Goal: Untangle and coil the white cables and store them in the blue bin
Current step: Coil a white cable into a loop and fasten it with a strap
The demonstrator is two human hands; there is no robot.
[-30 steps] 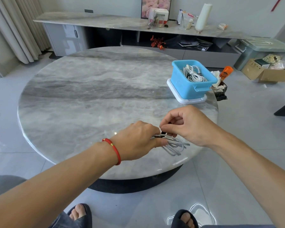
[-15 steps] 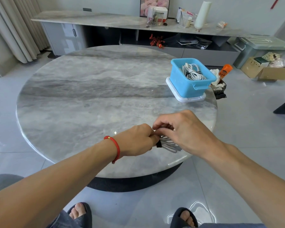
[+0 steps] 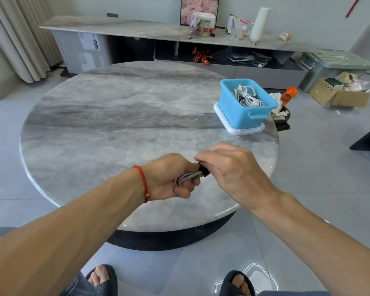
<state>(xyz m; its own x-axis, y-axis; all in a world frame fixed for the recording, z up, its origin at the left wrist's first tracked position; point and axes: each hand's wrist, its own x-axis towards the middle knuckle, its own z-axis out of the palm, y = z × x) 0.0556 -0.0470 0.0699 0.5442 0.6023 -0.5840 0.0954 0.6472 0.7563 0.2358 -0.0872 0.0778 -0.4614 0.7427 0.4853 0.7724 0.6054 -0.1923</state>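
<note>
Over table edge | hands now both clamped on coiled cable (image 3: 187,177) | loops gathered into left hand (image 3: 169,178)

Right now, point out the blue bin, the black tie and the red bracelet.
blue bin (image 3: 241,113): head view, near side wall.
black tie (image 3: 203,170): head view, band around the cable bundle.
red bracelet (image 3: 143,178): head view, cord on the left wrist.

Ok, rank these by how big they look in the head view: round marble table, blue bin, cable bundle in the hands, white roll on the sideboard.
1. Round marble table
2. Blue bin
3. White roll, though it stands farther away, so this is unsure
4. Cable bundle, mostly hidden by the hands
</note>
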